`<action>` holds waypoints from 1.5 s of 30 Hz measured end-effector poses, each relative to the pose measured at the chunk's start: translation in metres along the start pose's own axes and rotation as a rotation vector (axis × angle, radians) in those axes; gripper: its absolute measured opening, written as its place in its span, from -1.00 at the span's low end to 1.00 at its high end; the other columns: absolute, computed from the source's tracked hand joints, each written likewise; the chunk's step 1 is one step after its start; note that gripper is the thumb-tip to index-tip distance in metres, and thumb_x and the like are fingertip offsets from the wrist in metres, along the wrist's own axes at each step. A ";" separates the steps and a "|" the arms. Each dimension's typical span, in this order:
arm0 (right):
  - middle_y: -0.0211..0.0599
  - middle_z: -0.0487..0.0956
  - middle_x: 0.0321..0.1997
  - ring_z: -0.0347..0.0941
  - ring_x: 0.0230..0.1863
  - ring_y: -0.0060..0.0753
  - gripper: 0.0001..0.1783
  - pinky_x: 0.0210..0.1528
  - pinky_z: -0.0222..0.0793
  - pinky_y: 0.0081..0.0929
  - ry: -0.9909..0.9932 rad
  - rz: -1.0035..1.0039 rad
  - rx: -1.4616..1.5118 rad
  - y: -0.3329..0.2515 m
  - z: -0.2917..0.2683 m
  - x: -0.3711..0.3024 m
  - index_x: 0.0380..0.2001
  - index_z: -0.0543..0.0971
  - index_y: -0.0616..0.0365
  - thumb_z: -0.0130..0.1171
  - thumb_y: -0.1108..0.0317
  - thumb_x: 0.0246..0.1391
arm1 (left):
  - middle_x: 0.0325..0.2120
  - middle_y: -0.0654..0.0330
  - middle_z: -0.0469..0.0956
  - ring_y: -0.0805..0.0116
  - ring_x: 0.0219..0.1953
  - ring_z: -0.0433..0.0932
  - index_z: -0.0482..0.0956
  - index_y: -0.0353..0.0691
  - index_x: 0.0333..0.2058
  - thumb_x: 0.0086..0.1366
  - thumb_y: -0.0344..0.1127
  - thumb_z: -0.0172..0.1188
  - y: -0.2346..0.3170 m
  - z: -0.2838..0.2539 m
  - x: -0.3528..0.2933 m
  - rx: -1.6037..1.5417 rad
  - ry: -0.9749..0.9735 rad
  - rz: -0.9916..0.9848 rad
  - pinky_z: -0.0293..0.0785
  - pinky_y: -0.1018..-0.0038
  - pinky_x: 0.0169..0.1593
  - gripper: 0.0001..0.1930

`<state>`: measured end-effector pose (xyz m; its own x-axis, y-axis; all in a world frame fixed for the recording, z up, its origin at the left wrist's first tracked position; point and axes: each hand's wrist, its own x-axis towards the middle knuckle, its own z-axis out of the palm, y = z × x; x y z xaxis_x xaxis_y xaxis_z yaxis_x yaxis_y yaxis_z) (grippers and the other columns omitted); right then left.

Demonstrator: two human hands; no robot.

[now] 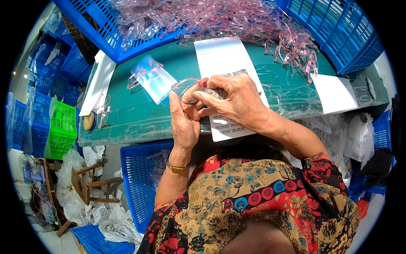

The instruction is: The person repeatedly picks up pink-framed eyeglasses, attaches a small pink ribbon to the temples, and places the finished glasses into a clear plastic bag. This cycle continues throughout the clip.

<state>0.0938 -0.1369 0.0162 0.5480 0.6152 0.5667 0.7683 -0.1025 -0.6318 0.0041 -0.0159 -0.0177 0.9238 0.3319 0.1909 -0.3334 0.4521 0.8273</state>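
Note:
My left hand (186, 122) and my right hand (241, 99) meet over the front of the green table, both closed around a pair of pink-framed eyeglasses (181, 84). One rim sticks out above my left thumb; my fingers cover much of the rest. A small greyish piece shows under my right fingers, too hidden to name. Left of my hands lies a stack of clear plastic sleeves (157, 86), with another pair of pink eyeglasses (134, 80) resting across it. Beneath my hands is a white printed sheet (220, 55).
A big heap of pink eyeglasses (241, 19) covers the table's far side, between blue baskets (344, 36). Another pair (102, 111) lies at the left edge beside a round tan object (89, 121). A blue crate (137, 182) stands below, near a wooden stool (84, 186).

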 end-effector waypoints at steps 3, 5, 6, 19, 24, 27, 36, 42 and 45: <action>-0.12 0.61 -0.52 0.57 -0.53 -0.15 -0.59 -0.50 0.45 -0.35 -0.013 0.015 0.052 -0.001 -0.002 0.000 -0.37 0.62 0.20 0.23 0.01 0.01 | -0.09 0.03 0.52 0.37 -0.10 0.54 0.36 -0.48 0.06 0.38 0.26 -0.44 -0.001 -0.001 0.000 -0.025 0.002 -0.009 0.58 0.45 -0.12 -0.20; -0.11 0.61 -0.53 0.57 -0.54 -0.15 -0.58 -0.51 0.44 -0.35 0.006 -0.004 0.042 0.000 0.000 0.000 -0.37 0.61 0.21 0.23 0.01 0.01 | -0.10 0.03 0.52 0.39 -0.11 0.53 0.36 -0.48 0.06 0.38 0.26 -0.43 -0.001 0.000 0.000 -0.007 0.017 -0.008 0.57 0.47 -0.13 -0.20; -0.10 0.61 -0.53 0.57 -0.54 -0.14 -0.57 -0.51 0.44 -0.35 0.016 -0.014 0.037 0.001 0.001 0.000 -0.38 0.61 0.22 0.23 0.00 0.01 | -0.10 0.04 0.53 0.40 -0.12 0.53 0.36 -0.48 0.06 0.38 0.26 -0.43 -0.001 0.001 0.000 0.001 0.024 -0.007 0.56 0.48 -0.14 -0.20; -0.11 0.61 -0.52 0.57 -0.52 -0.13 -0.58 -0.46 0.46 -0.31 -0.010 0.003 -0.025 0.000 0.001 0.000 -0.39 0.61 0.20 0.23 -0.01 0.00 | -0.01 -0.04 0.43 0.24 -0.02 0.50 0.22 -0.54 0.13 0.44 -0.02 -0.36 -0.005 -0.009 0.000 0.090 -0.051 0.051 0.61 0.35 -0.09 -0.39; -0.12 0.61 -0.52 0.57 -0.51 -0.10 -0.55 -0.45 0.46 -0.29 -0.002 0.004 -0.085 0.000 0.001 0.000 -0.37 0.61 0.19 0.23 -0.04 -0.01 | -0.01 -0.05 0.42 0.24 -0.03 0.50 0.21 -0.56 0.12 0.44 -0.10 -0.31 -0.006 -0.013 0.000 0.111 -0.087 0.085 0.63 0.35 -0.11 -0.45; -0.11 0.59 -0.55 0.56 -0.53 -0.12 -0.56 -0.49 0.45 -0.30 -0.008 0.008 -0.147 -0.007 -0.006 0.001 -0.39 0.59 0.18 0.24 -0.04 -0.02 | -0.01 -0.06 0.43 0.19 -0.02 0.50 0.21 -0.55 0.13 0.45 -0.11 -0.32 -0.005 -0.008 0.000 0.077 -0.024 0.067 0.64 0.32 -0.14 -0.45; -0.06 0.54 -0.60 0.52 -0.57 -0.20 -0.64 -0.53 0.39 -0.41 0.079 0.102 -0.106 0.017 -0.042 0.007 -0.38 0.55 0.19 0.31 0.09 -0.03 | -0.07 -0.30 0.44 -0.06 -0.03 0.51 0.27 -0.53 0.09 0.43 -0.04 -0.33 0.001 -0.006 0.002 0.077 -0.063 0.080 0.68 0.32 -0.24 -0.42; -0.35 0.58 -0.47 0.49 -0.47 -0.66 -0.76 -0.40 0.42 -0.59 -0.205 0.355 0.400 0.016 -0.041 0.002 -0.27 0.57 0.25 0.21 0.29 0.10 | -0.08 -0.27 0.46 -0.01 -0.04 0.53 0.27 -0.53 0.09 0.44 -0.06 -0.30 0.003 -0.007 0.002 0.007 -0.048 0.074 0.69 0.37 -0.26 -0.44; -0.38 0.56 -0.47 0.47 -0.48 -0.66 -0.78 -0.38 0.41 -0.64 -0.202 0.389 0.510 0.021 -0.037 0.001 -0.27 0.57 0.23 0.20 0.30 0.11 | -0.10 -0.24 0.48 0.04 -0.06 0.55 0.30 -0.52 0.07 0.43 -0.12 -0.20 0.005 -0.007 0.002 0.003 -0.031 0.052 0.69 0.39 -0.28 -0.50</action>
<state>0.1228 -0.1676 0.0230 0.6428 0.7472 0.1686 0.2477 0.0054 -0.9688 0.0036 -0.0073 -0.0168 0.9106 0.3291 0.2500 -0.3807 0.4326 0.8172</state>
